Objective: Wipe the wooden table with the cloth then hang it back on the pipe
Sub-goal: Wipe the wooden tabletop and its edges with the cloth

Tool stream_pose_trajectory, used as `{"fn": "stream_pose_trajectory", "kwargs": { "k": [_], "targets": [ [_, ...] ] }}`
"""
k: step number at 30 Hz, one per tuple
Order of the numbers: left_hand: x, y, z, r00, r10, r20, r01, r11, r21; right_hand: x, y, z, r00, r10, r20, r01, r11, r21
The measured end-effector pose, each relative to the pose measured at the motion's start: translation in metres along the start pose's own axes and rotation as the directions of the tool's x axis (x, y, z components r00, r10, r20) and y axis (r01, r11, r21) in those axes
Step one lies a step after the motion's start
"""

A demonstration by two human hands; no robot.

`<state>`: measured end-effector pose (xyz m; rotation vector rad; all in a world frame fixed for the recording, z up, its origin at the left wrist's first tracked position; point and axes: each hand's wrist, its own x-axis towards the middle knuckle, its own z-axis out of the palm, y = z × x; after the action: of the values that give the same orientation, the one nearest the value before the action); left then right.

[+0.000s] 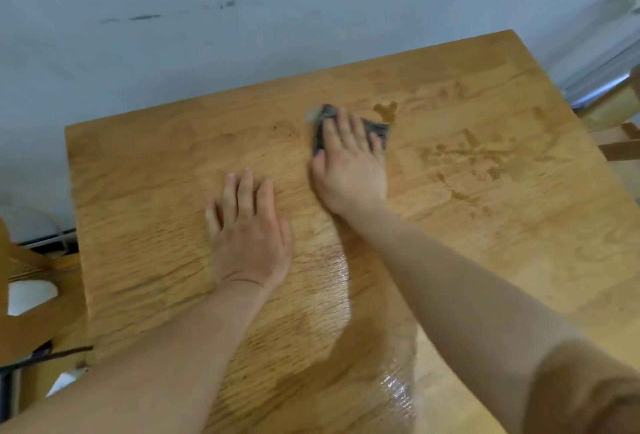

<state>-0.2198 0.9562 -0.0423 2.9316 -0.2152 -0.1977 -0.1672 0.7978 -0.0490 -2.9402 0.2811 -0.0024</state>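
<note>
Head view of a table-wiping task, wiping stage. The right hand (349, 163) lies palm down with its fingers straight and spread, pressing the dark grey cloth (325, 113) flat on the wooden table (485, 260); it does not curl round or pinch the cloth, whose corners show beyond the fingertips. The cloth is at the far middle of the tabletop. The left hand (247, 225), also flat and holding nothing, rests on bare wood to the near left of the right hand, probably as a brace.

Progress, as judged: a glossy damp band (332, 277) runs through the near middle of the top, which suggests that strip has been wiped. Darker wet patches (464, 156) lie on the right half, and a small one sits just right of the cloth, so the right side appears unfinished; the left part looks dry. Hanging the cloth on the pipe is not yet done. No pipe can be made out with certainty; a blurred metal fitting (602, 63) at the far right may or may not be it.

Count: one table, one cloth, two hands, and wooden chair parts at two places, near left (31, 322) and far right (620, 146). A pale wall (242, 35) stands behind.
</note>
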Motion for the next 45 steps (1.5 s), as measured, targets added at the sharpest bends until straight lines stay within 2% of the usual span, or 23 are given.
{"fn": "stream_pose_trajectory", "kwargs": {
  "k": [2, 4, 6, 8, 9, 11, 13, 18, 23, 25, 27, 30, 32, 33, 34, 35, 38, 39, 42, 45],
  "targets": [
    [-0.002, -0.001, 0.001, 1.000, 0.000, -0.012, 0.000, 1.000, -0.008, -0.022, -0.019, 0.002, 0.983, -0.179, 0.028, 0.178, 0.984, 0.015],
    [-0.006, 0.000, 0.000, 1.000, 0.013, -0.021, -0.013, 1.000, -0.028, -0.070, -0.009, -0.005, 0.932, -0.353, 0.086, 0.350, 0.936, 0.044],
    [-0.006, 0.000, -0.002, 1.000, 0.023, -0.012, -0.023, 0.999, -0.035, -0.114, 0.022, -0.014, 0.898, -0.419, 0.136, 0.416, 0.908, 0.049],
    [-0.004, 0.000, -0.003, 1.000, 0.027, 0.012, -0.027, 0.999, -0.039, -0.121, 0.053, -0.020, 0.919, -0.374, 0.123, 0.377, 0.926, 0.000],
    [-0.003, 0.000, -0.003, 1.000, 0.026, 0.016, -0.025, 0.999, -0.038, -0.111, 0.060, -0.020, 0.947, -0.299, 0.119, 0.304, 0.953, -0.018],
    [-0.003, 0.000, -0.005, 1.000, 0.016, 0.014, -0.016, 0.999, -0.038, -0.074, 0.053, -0.019, 0.989, -0.125, 0.077, 0.127, 0.992, -0.025],
    [-0.004, 0.003, -0.008, 1.000, 0.003, 0.030, -0.002, 0.999, -0.043, -0.030, 0.032, -0.013, 0.998, -0.044, 0.052, 0.045, 0.999, -0.023],
    [0.000, 0.003, -0.007, 0.999, -0.005, 0.043, 0.007, 1.000, -0.029, 0.063, -0.031, 0.004, 0.985, -0.165, 0.059, 0.164, 0.986, 0.011],
    [0.001, 0.003, 0.000, 0.999, -0.029, -0.030, 0.029, 0.999, -0.016, 0.092, -0.049, 0.010, 0.938, -0.325, 0.118, 0.322, 0.946, 0.047],
    [-0.001, 0.006, 0.002, 0.999, -0.031, -0.040, 0.030, 0.999, -0.017, 0.072, -0.038, 0.008, 0.894, -0.434, 0.110, 0.431, 0.901, 0.057],
    [-0.003, 0.005, 0.001, 0.997, -0.035, -0.068, 0.034, 0.999, -0.029, 0.025, -0.022, 0.002, 0.816, -0.564, 0.125, 0.558, 0.826, 0.087],
    [-0.002, 0.003, -0.001, 0.994, -0.060, -0.090, 0.053, 0.996, -0.077, -0.067, 0.022, -0.012, 0.744, -0.643, 0.184, 0.634, 0.765, 0.109],
    [-0.004, 0.004, 0.001, 0.992, -0.067, -0.103, 0.057, 0.994, -0.098, -0.101, 0.055, -0.021, 0.651, -0.719, 0.242, 0.722, 0.685, 0.095],
    [-0.003, 0.004, 0.001, 0.992, -0.065, -0.110, 0.053, 0.993, -0.102, -0.099, 0.066, -0.024, 0.587, -0.766, 0.261, 0.773, 0.627, 0.103],
    [-0.003, 0.005, 0.000, 0.991, -0.062, -0.115, 0.051, 0.994, -0.100, -0.087, 0.072, -0.023, 0.554, -0.793, 0.254, 0.798, 0.593, 0.110],
    [-0.001, 0.005, -0.001, 0.991, -0.062, -0.120, 0.050, 0.994, -0.097, -0.068, 0.070, -0.021, 0.574, -0.786, 0.230, 0.785, 0.608, 0.118],
    [0.001, 0.005, -0.001, 0.991, -0.065, -0.118, 0.055, 0.994, -0.091, 0.012, 0.030, -0.010, 0.818, -0.566, 0.104, 0.555, 0.824, 0.114],
    [0.000, 0.004, 0.000, 0.991, -0.065, -0.117, 0.055, 0.994, -0.090, 0.037, 0.010, -0.006, 0.856, -0.508, 0.094, 0.499, 0.861, 0.103],
    [-0.001, 0.005, 0.000, 0.991, -0.066, -0.115, 0.056, 0.995, -0.088, 0.079, -0.048, 0.007, 0.895, -0.432, 0.109, 0.422, 0.901, 0.100],
    [0.000, 0.002, 0.000, 0.991, -0.082, -0.110, 0.072, 0.993, -0.089, 0.062, -0.071, 0.016, 0.926, -0.369, 0.073, 0.362, 0.927, 0.098]
  ]
}}
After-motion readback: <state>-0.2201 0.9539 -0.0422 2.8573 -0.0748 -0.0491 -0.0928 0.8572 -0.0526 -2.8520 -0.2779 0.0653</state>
